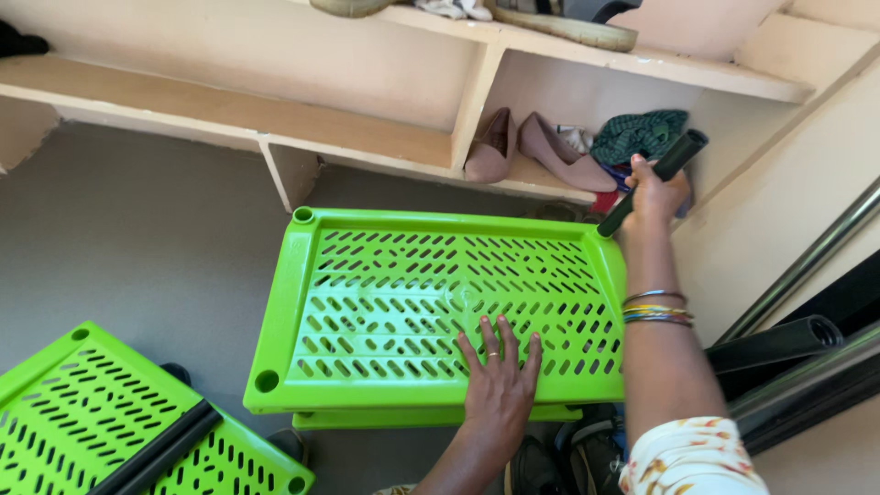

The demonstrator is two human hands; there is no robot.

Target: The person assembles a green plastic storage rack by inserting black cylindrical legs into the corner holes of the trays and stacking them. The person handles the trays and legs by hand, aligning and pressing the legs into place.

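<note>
A bright green slotted plastic shelf tray (385,293) lies flat in the middle, with round sockets at its corners. My left hand (500,380) presses palm-down on its near right part, fingers spread. My right hand (655,192) grips a black tube (653,181) that slants up to the right, its lower end at the tray's far right corner socket. Bangles circle my right wrist. A second green tray edge shows just under the first one.
Another green tray (101,422) lies at lower left with a black tube (156,449) across it. A further black tube (779,344) rests at right beside metal rails. Wooden shelves (275,119) behind hold pink shoes (541,147) and a green cloth (642,133).
</note>
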